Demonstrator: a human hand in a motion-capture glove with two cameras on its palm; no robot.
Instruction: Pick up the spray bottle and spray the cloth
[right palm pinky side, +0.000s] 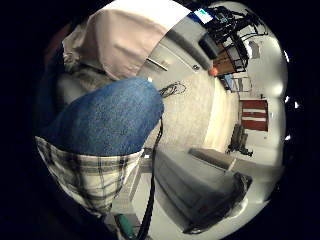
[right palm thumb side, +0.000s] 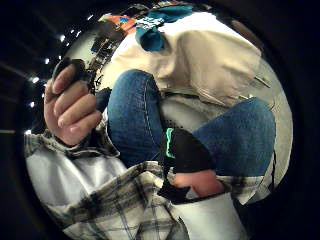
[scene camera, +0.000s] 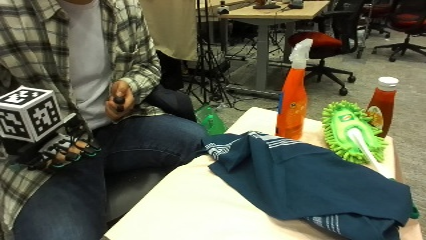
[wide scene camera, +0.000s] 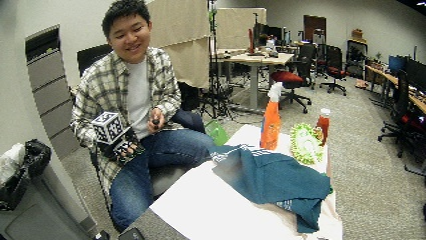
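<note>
On the table: an orange spray bottle (scene camera: 293, 95) with a white trigger head stands upright at the far side, just behind the cloth.
Cloth: a dark teal cloth (scene camera: 306, 185) with white stripes lies crumpled across the table (scene camera: 193, 210).
Beside the bottle: a green fluffy duster (scene camera: 351, 131) and a red ketchup bottle (scene camera: 382, 104).
Right hand: the gloved right hand (scene camera: 63, 150) rests over the person's thigh, well apart from the table, fingers loosely curled, holding nothing.
Left hand: the bare left hand (scene camera: 120, 102) grips a small dark object at the lap.
</note>
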